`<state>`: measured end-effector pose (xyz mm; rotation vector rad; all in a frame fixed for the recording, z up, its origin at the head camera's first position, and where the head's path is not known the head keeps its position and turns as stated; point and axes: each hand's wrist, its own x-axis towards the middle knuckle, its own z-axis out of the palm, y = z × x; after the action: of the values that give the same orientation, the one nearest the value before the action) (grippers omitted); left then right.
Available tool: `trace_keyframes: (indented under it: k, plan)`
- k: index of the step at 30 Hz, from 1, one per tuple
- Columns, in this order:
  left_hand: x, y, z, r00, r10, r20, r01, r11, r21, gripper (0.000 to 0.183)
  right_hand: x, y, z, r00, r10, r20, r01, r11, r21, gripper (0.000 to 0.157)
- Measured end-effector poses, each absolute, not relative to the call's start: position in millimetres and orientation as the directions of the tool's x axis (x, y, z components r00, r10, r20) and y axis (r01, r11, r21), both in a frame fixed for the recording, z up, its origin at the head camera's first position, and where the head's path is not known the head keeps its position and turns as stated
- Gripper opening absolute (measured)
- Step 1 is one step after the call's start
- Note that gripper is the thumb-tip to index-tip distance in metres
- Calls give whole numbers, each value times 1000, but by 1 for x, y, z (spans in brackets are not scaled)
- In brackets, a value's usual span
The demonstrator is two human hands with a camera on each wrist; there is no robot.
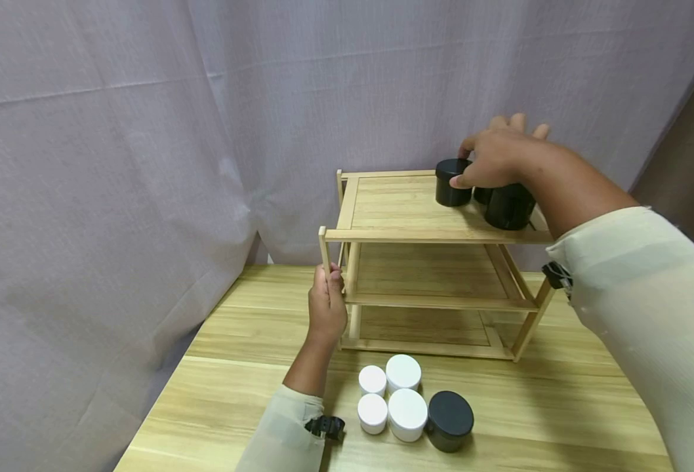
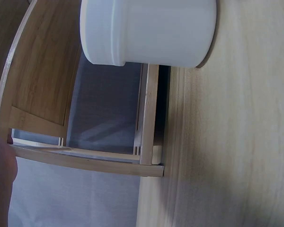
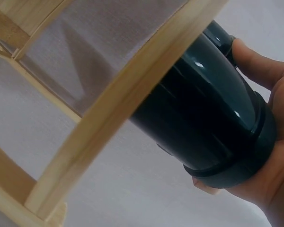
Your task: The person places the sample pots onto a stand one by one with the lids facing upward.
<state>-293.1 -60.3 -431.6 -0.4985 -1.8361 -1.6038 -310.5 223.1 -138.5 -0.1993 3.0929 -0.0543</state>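
My left hand (image 1: pixel 327 308) grips the front left post of a three-tier wooden shelf rack (image 1: pixel 441 303). On the top tier, my right hand (image 1: pixel 496 156) pinches a black lidded jar (image 1: pixel 453 187) between thumb and fingers, with its other fingers raised. Under that hand stand a larger-looking black jar (image 1: pixel 509 211) and another dark jar (image 1: pixel 481 195), mostly hidden. The right wrist view shows the near black jar (image 3: pixel 203 109) below the palm, while the thumb touches a jar (image 3: pixel 220 40) behind it. Only an edge of the left hand (image 2: pixel 1 175) appears in the left wrist view.
In front of the rack, several white lidded jars (image 1: pixel 407 414) stand grouped on the wooden table (image 1: pixel 235 367), beside one black jar (image 1: pixel 450 421). A grey curtain (image 1: pixel 146 164) hangs behind. One white jar (image 2: pixel 156 30) looms close in the left wrist view.
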Motion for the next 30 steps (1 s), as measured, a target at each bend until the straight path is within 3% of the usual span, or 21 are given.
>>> trace_keyframes:
  k: [10,18,30]
  plan:
    - [-295,-60,-433,-722,-111,682,660,183,729,20,-310,220,-137,-985,-149,-85,-147,989,-36,74]
    - [-295,-59,-431,-714,-108,692,670,183,720,22,-311,215,-133,-985,-144,-99,-145,989,-3,102]
    - [-295,-57,-430,-722,-106,684,660,191,726,20,-296,209,-138,-979,-171,112,-173,985,-4,89]
